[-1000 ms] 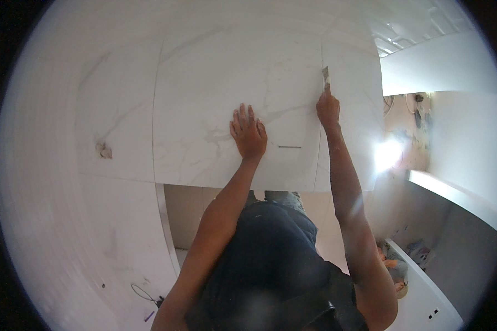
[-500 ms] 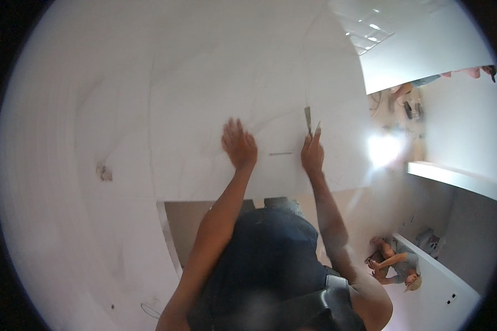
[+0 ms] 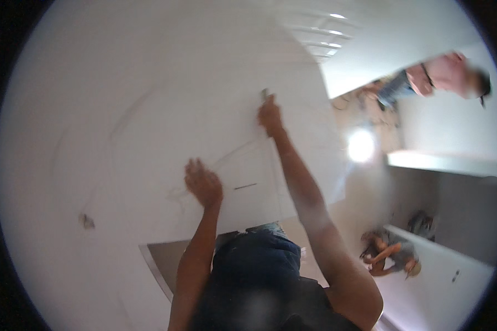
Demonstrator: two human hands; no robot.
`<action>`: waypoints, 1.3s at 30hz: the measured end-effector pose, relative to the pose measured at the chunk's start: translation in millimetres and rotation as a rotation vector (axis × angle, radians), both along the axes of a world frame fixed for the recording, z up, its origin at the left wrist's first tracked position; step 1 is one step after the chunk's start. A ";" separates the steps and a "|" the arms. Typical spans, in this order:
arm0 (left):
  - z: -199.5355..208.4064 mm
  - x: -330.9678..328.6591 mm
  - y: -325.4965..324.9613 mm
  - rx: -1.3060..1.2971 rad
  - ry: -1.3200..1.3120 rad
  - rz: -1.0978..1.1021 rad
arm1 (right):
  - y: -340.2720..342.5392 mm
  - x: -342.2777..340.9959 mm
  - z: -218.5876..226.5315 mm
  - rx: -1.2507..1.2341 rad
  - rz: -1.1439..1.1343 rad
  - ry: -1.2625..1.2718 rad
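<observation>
In front of me stretches a white wall (image 3: 165, 121) with faint grey smudges and lines. My right hand (image 3: 269, 117) is raised to its upper right part, fingers closed round a small flat-bladed putty knife (image 3: 265, 94). Only the tool's greyish end shows above the fist; its handle is hidden. Lower and to the left, my left hand (image 3: 204, 183) holds nothing, its fingers stretched out and a little blurred, against or just off the wall. A thin dark slot (image 3: 246, 186) lies between the two hands, to the right of the left one.
A small box-like hole (image 3: 86, 221) is in the wall at far left. Below the left forearm is a framed opening (image 3: 168, 262). At right a bright lamp (image 3: 361, 146) glares. One person in pink (image 3: 444, 74) stands beyond it; another in grey (image 3: 395, 256) crouches lower right.
My right hand has moved up the wall with the putty knife. My view has shifted and tilted, so my left hand appears lower and further left. More of the person in pink shows.
</observation>
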State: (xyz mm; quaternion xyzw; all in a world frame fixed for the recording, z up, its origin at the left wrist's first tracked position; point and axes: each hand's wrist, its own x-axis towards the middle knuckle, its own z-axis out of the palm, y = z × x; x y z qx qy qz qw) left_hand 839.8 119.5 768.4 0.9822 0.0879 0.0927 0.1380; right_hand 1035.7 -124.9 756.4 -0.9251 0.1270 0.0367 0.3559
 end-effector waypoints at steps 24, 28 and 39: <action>56.1 36.5 11.0 -0.153 0.050 0.058 | 20.3 51.1 69.0 -0.432 0.116 0.212; 52.9 33.6 9.7 -0.170 0.016 0.055 | 16.2 14.0 64.5 -0.425 0.132 0.167; 39.7 2.8 9.1 -0.143 -0.041 0.045 | 16.5 -86.7 62.1 -0.313 0.043 0.192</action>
